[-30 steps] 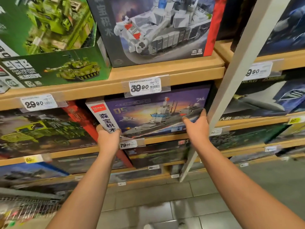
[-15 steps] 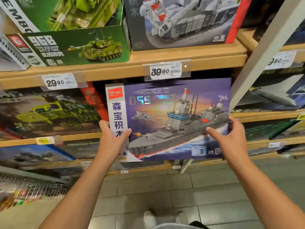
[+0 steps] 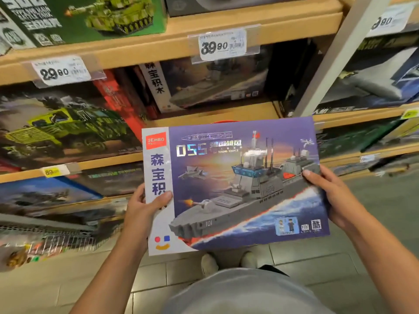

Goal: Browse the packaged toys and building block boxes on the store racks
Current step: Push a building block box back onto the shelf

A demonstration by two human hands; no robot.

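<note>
A purple warship building block box [image 3: 235, 184] with a grey destroyer on its front is held face up in front of me, clear of the racks. My left hand [image 3: 141, 209] grips its left edge, thumb across the white side strip. My right hand [image 3: 333, 198] grips the right edge, thumb on the picture. Behind it on the wooden shelf [image 3: 217, 114] stands another ship box [image 3: 204, 85] with the same white strip.
A green tank box [image 3: 95, 17] sits on the upper shelf, a green truck box [image 3: 61, 128] at mid left. Price tags read 29.90 [image 3: 60, 70] and 39.90 [image 3: 222, 44]. A white upright post [image 3: 335, 57] divides the racks. My shoes [image 3: 229, 261] stand on tiled floor.
The warship box has come out of the shelf toward me and down, both hands still holding its edges. A second ship box behind it is now exposed.
</note>
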